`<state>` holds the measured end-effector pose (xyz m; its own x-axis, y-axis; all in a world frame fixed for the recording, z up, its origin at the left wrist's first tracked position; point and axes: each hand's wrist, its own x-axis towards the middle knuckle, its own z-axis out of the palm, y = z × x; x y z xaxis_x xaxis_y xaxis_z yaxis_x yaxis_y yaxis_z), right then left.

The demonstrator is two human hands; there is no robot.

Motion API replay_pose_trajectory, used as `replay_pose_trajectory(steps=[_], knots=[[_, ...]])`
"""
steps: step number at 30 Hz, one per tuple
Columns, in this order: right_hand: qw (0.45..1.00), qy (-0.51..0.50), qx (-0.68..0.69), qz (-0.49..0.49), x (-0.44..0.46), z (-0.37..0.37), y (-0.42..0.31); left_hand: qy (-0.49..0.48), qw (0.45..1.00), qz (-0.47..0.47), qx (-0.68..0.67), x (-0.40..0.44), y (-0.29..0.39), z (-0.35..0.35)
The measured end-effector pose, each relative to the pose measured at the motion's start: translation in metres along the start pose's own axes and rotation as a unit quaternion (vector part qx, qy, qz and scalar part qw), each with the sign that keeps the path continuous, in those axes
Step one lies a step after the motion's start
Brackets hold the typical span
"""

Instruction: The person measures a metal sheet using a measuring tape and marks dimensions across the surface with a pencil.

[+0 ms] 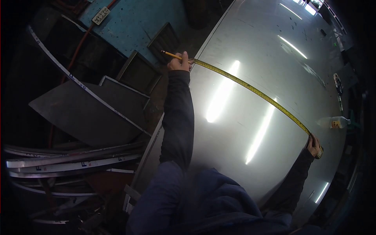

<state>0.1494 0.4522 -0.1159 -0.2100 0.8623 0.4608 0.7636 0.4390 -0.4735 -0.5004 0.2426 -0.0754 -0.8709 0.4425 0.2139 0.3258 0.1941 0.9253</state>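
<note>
A yellow tape measure (250, 87) is stretched across a shiny metal sheet (219, 149). At the sheet's left edge, my left hand (179, 63) is closed around a yellow pencil (172, 55), its eraser end pointing left. The same fingers are at the tape's end; whether they pinch it is hard to see. Over on the right side of the sheet, my right hand (313, 146) grips the tape measure's case, mostly hidden by the fingers. The blade runs between both hands, slanting down to the right.
A plastic bottle (338, 122) lies near the sheet's right edge. Left of the sheet are stacked metal strips (70, 164), a grey sheet offcut (86, 109) and metal trays (137, 72). A power strip (101, 15) sits on a blue surface (129, 27) at upper left.
</note>
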Motion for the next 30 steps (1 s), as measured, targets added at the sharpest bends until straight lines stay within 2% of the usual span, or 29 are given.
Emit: replay_pose_trajectory(steps=[12, 14, 15, 16, 17, 18, 20, 21, 22, 23, 25, 30], knots=[[1.000, 0.007, -0.011, -0.017, 0.001, 0.000, 0.003, 0.005, 1.000, 0.010, -0.007, 0.002, -0.008, 0.001], [0.999, 0.013, -0.032, -0.007, 0.002, 0.002, -0.002, 0.015, 0.999, 0.016, 0.039, 0.009, -0.020, 0.001], [0.997, 0.047, -0.025, -0.059, 0.003, 0.010, 0.011, -0.009, 0.998, -0.004, 0.054, 0.014, -0.024, -0.005], [0.995, 0.070, -0.046, -0.059, 0.001, 0.014, 0.012, -0.012, 0.995, -0.092, -0.048, 0.024, -0.038, -0.003], [0.991, 0.086, -0.056, -0.089, 0.002, 0.017, 0.016, -0.005, 0.997, -0.041, -0.063, 0.037, -0.069, 0.001], [0.995, 0.089, -0.011, -0.046, 0.001, 0.017, 0.000, -0.057, 0.983, -0.063, -0.161, 0.048, -0.085, -0.004], [0.994, 0.081, -0.053, -0.043, 0.002, 0.012, -0.015, -0.147, 0.919, -0.137, -0.341, 0.068, -0.117, -0.014], [0.995, 0.082, -0.046, -0.033, 0.004, 0.005, -0.040, -0.048, 0.987, -0.079, -0.131, 0.049, -0.082, -0.005], [0.997, 0.072, -0.019, -0.009, 0.004, 0.000, -0.053, -0.061, 0.993, -0.082, -0.063, 0.045, -0.063, -0.006], [0.997, 0.071, -0.005, 0.011, 0.006, 0.000, -0.058, -0.038, 0.998, -0.034, -0.026, 0.039, -0.054, -0.003], [0.996, 0.073, 0.010, 0.041, 0.006, 0.000, -0.059, -0.010, 1.000, -0.017, 0.017, 0.023, -0.029, 0.002], [0.995, 0.064, 0.041, 0.063, 0.003, -0.004, -0.064, -0.006, 0.999, -0.034, -0.024, 0.023, -0.027, -0.003]])
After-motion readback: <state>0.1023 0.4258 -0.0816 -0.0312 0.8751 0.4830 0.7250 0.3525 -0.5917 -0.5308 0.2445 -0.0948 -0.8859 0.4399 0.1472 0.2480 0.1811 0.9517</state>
